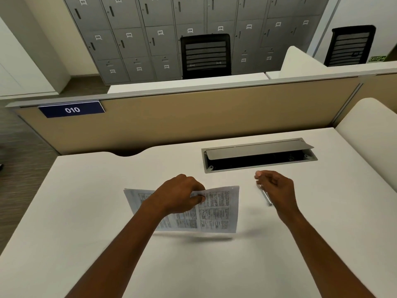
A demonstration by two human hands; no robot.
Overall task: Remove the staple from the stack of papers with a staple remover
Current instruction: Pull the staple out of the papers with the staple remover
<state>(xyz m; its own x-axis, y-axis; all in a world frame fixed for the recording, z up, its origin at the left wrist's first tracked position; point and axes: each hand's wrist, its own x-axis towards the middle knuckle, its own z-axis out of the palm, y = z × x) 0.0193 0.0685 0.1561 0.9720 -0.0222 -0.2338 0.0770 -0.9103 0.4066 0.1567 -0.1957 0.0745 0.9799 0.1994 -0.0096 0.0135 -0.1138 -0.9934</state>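
Stack of papers (pixel 219 209): white sheets, dense black print in boxed tables, lifted off the desk (pixel 96 211) with a shadow under the near edge, far edge bowed upward.
Left hand (pixel 180 194): clamped on the far edge of the sheets near the middle, thumb on top, fingers curled behind.
Staple remover (pixel 267 197): slim silver metal tool (mostly hidden by the hand), poking out below the right hand, just right of the sheets.
Right hand (pixel 277 188): fingers curled, thumb tip meeting fingertip; gripping the tool or only above it, cannot tell.
Cable box (pixel 257 167): sunk into the desk beyond both hands, grey lid (pixel 257 149) propped open, inside dark, contents too dim to make out.
Lockers (pixel 129 39): grey, numbered, doors closed.
Partition plate (pixel 72 109): blue, reading 010.
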